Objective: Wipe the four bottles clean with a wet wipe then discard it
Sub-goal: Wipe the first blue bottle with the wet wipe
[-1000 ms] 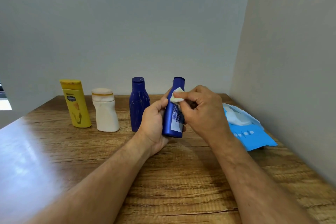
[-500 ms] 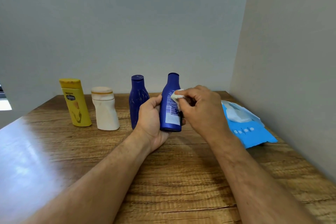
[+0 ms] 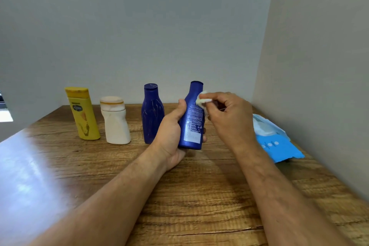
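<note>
Left hand (image 3: 171, 136) gripping blue bottle (image 3: 192, 118), right hand (image 3: 229, 118) pinching wipe (image 3: 202, 100); wipe pack (image 3: 277, 142) rightward.

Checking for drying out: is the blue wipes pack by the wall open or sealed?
Open. The wipes pack lies flat on the table with its flap lifted and white wipes showing at its top.

Blue bottle (image 3: 191, 118) in left hand (image 3: 169, 136), right hand (image 3: 229, 118) with wet wipe (image 3: 202, 100) against its neck.
</note>
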### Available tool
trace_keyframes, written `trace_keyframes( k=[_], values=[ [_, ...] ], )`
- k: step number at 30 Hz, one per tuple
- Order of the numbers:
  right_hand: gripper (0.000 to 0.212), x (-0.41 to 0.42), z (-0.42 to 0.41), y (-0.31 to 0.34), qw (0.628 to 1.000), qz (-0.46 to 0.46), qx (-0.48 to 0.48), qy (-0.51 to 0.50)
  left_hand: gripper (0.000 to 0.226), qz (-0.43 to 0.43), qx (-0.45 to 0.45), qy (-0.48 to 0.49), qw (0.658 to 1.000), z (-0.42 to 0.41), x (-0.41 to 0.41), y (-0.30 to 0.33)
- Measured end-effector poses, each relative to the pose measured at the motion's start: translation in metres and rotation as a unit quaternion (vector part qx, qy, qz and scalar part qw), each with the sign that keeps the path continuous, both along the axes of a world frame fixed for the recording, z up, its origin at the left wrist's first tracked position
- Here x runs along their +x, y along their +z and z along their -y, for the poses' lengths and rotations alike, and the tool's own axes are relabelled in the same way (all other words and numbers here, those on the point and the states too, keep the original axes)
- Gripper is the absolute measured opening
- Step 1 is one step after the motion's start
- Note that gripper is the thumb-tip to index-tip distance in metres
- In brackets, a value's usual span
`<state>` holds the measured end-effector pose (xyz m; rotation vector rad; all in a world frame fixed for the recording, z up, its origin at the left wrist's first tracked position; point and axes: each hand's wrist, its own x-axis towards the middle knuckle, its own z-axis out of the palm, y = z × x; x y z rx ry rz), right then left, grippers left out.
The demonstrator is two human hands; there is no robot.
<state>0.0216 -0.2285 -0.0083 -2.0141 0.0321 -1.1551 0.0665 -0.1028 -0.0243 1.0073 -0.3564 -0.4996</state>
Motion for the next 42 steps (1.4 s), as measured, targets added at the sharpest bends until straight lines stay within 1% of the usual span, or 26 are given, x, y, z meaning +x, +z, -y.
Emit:
trace_keyframes(
  k=[3,8,10,12,14,16,18,20,23,25,27,29,32,34,36,38,40,42],
  values=[
    [0.015,-0.002,0.003,0.0,1.0,-0.002,0.022,0.006,0.046,0.004,0.028,0.015,0.999,0.0,-0.004,0.001],
    [0.015,-0.012,0.008,0.004,0.997,-0.053,-0.037,0.034,0.033,0.032,0.042,0.038,0.998,-0.002,-0.006,0.0],
    [0.016,-0.015,0.01,0.005,0.995,-0.071,-0.027,0.06,0.031,0.036,0.048,0.046,0.997,-0.001,-0.006,0.0],
    [0.014,-0.015,0.008,0.005,0.996,-0.061,-0.012,0.066,0.032,0.027,0.047,0.05,0.997,0.001,-0.005,0.001],
    [0.012,-0.011,0.006,0.005,0.998,-0.044,0.016,0.049,0.037,0.018,0.057,0.031,0.998,0.0,-0.005,0.002],
    [0.014,-0.007,0.004,0.003,0.998,-0.047,0.034,0.032,0.044,0.012,0.066,-0.017,0.998,-0.001,-0.007,0.002],
    [0.017,-0.006,0.005,0.002,0.997,-0.054,0.043,0.025,0.045,-0.005,0.06,-0.048,0.997,-0.002,-0.006,0.0],
    [0.015,-0.008,0.007,0.004,0.996,-0.069,0.044,0.03,0.043,-0.021,0.053,-0.056,0.997,-0.003,-0.004,-0.002],
    [0.012,-0.015,0.006,0.007,0.986,-0.114,0.057,0.112,0.038,-0.025,0.038,-0.058,0.997,-0.003,-0.002,-0.003],
    [0.011,-0.02,0.005,0.009,0.973,-0.15,0.056,0.166,0.039,-0.02,0.034,-0.044,0.998,-0.002,0.001,-0.005],
    [0.01,-0.022,0.005,0.009,0.965,-0.175,0.051,0.187,0.041,-0.016,0.028,-0.022,0.999,-0.001,0.004,-0.008],
    [0.011,-0.02,0.005,0.008,0.97,-0.174,0.05,0.163,0.041,-0.016,0.017,-0.014,1.0,0.0,0.008,-0.01],
    [0.01,-0.011,0.002,0.003,0.987,-0.117,0.055,0.091,0.041,-0.011,0.013,-0.018,1.0,0.001,0.007,-0.01],
    [0.01,-0.01,0.001,0.003,0.99,-0.102,0.054,0.075,0.04,-0.016,0.015,-0.025,0.999,0.002,0.006,-0.01],
    [0.01,-0.015,0.004,0.006,0.984,-0.135,0.052,0.103,0.04,-0.022,0.023,-0.024,0.999,0.003,0.005,-0.011],
    [0.01,-0.022,0.006,0.011,0.966,-0.187,0.065,0.167,0.041,-0.036,0.024,-0.016,0.999,0.002,0.004,-0.01],
    [0.011,-0.026,0.007,0.014,0.95,-0.231,0.061,0.204,0.044,-0.056,0.011,-0.009,0.998,0.002,0.004,-0.009],
    [0.01,-0.027,0.008,0.016,0.937,-0.256,0.072,0.226,0.046,-0.075,-0.01,-0.01,0.997,0.003,0.006,-0.01]
  ],
)
